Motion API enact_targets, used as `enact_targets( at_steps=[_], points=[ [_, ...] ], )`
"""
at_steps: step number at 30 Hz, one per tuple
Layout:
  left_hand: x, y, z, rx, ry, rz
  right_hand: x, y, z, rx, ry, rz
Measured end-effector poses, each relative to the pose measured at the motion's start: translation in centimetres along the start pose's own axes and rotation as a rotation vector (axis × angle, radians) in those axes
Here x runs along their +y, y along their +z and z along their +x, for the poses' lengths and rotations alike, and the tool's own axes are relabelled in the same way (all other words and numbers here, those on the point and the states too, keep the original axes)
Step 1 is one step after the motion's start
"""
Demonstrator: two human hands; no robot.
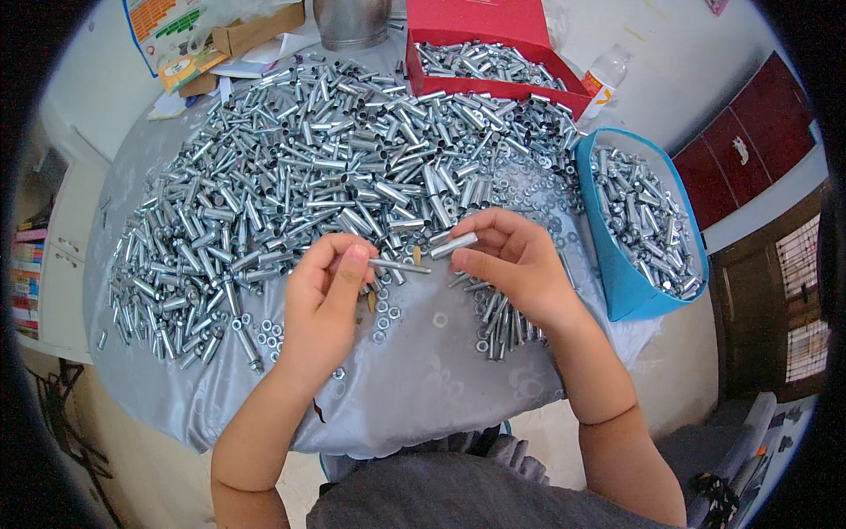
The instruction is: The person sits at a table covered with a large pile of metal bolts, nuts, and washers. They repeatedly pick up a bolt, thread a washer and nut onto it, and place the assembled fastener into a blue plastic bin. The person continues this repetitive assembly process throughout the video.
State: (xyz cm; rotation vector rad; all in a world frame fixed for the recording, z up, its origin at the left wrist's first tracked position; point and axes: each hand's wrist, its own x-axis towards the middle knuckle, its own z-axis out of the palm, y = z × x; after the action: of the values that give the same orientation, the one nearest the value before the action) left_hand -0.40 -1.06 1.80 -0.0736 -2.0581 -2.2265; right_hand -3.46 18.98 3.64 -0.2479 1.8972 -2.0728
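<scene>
My left hand [324, 295] pinches a thin metal bolt [402, 265] that points to the right. In my right hand [518, 269], thumb and fingers close on a short, shiny metal sleeve [455, 245], tilted up to the right. The bolt's tip and the sleeve's left end are near each other but look apart. Just beyond both hands spreads a large pile of metal sleeves and bolts [352, 150]. Loose nuts [382, 323] lie by my left hand, and a bunch of thin bolts [502, 328] lies beneath my right.
A blue fabric bin [617, 291] full of metal fasteners stands at the right. At the back are a red box [577, 99] with more fasteners, a plastic bottle [606, 75] and a metal pot [351, 22]. A grey cloth [432, 379] covers the round table.
</scene>
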Motion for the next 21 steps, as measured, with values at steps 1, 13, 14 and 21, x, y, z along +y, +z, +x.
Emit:
enact_targets(
  at_steps=[1, 13, 14, 21],
  points=[
    [0.2, -0.1, 0.0, 0.013, 0.001, 0.004, -0.1, 0.0, 0.1, 0.012, -0.015, 0.015],
    [-0.2, -0.6, 0.3, -0.023, -0.103, -0.123, -0.3, 0.8, -0.3, -0.083, 0.075, 0.046],
    [-0.2, -0.7, 0.3, -0.015, -0.117, -0.127, -0.3, 0.7, -0.3, -0.092, 0.084, 0.070],
    [0.1, -0.6, 0.1, -0.064, -0.116, -0.122, 0.4, 0.6, 0.2, -0.031, 0.052, 0.130]
  ],
)
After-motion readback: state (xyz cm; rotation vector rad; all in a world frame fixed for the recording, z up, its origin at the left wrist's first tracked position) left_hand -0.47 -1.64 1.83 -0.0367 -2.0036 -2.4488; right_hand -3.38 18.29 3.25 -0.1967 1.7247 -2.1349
